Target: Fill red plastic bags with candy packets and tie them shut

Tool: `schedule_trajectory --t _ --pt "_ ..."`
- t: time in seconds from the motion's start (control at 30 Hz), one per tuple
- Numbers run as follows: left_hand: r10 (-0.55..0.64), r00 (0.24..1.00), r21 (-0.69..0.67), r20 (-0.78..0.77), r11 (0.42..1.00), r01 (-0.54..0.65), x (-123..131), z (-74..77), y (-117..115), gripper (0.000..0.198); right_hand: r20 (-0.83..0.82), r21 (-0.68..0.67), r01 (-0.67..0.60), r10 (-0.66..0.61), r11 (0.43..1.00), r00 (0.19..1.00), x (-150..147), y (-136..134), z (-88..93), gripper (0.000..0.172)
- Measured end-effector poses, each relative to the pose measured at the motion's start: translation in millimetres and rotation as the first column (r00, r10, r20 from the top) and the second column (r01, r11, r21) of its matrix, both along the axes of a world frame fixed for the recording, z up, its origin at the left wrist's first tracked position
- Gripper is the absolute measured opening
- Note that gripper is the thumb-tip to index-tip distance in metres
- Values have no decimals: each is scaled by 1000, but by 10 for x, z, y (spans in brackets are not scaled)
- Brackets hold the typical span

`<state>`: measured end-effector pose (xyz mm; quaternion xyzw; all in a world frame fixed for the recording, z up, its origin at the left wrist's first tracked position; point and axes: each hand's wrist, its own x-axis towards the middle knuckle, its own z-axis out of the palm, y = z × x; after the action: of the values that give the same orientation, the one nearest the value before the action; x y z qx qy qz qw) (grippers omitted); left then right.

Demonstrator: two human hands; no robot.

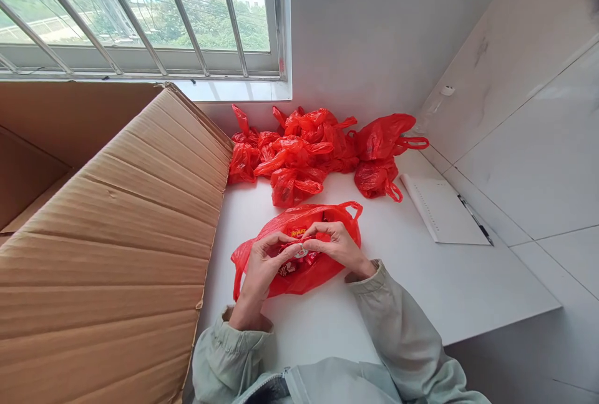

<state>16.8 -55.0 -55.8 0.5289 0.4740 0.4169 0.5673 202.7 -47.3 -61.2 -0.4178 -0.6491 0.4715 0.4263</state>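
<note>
In front of me a red plastic bag [322,278] lies spread on the white table, its handles out to both sides. Above its mouth, my left hand [261,265] and my right hand [339,248] pinch a small red wrapped packet [301,251] between thumbs and forefingers. White marking shows on the packet; its contents are hidden. More small red packets [286,268] with white or yellow print lie inside the bag below my fingers, partly covered by my hands.
Tied red plastic bags [299,154] are heaped along the wall. A big open cardboard box [121,229] stands at the left, against the table. To the right lie a notebook [440,210] and a black pen [475,220]. A clear bottle [435,104] is in the back corner.
</note>
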Motion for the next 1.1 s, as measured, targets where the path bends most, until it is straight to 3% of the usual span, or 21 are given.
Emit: schedule_trajectory --t 0.1,0.23,0.37,0.43,0.53,0.63,0.77,1.0,1.1 --pt "-3 999 -9 -32 1000 2 -6 -4 -4 26 -18 -52 -27 26 998 1000 -18 -3 -11 18" --pt "-37 983 51 -179 998 47 -30 -7 -3 28 90 36 16 -19 999 996 -35 -28 -32 17" --pt "-64 975 113 -215 990 89 -45 8 -7 26 129 70 -11 2 998 992 -9 -35 -35 15" --pt "-62 986 83 -158 994 76 -46 6 -5 26 77 10 -34 34 999 996 3 -18 -42 18" --pt "-46 999 -68 12 997 46 -46 -22 9 30 -44 -114 -86 82 990 996 -7 15 -66 24" --pt "14 999 -71 52 997 -11 -58 -57 33 33 -72 -134 -39 29 990 997 -48 24 -80 25" --pt "-6 998 -3 -56 1000 6 -82 -66 40 32 -23 -63 72 -73 995 997 -103 -7 -60 20" --pt "-45 972 43 -229 997 57 -68 -38 8 28 49 -20 44 -43 999 998 -107 -24 -42 15" --pt "-72 977 24 -203 997 78 -62 -49 7 28 49 -40 66 -64 997 997 -91 -25 -56 13"
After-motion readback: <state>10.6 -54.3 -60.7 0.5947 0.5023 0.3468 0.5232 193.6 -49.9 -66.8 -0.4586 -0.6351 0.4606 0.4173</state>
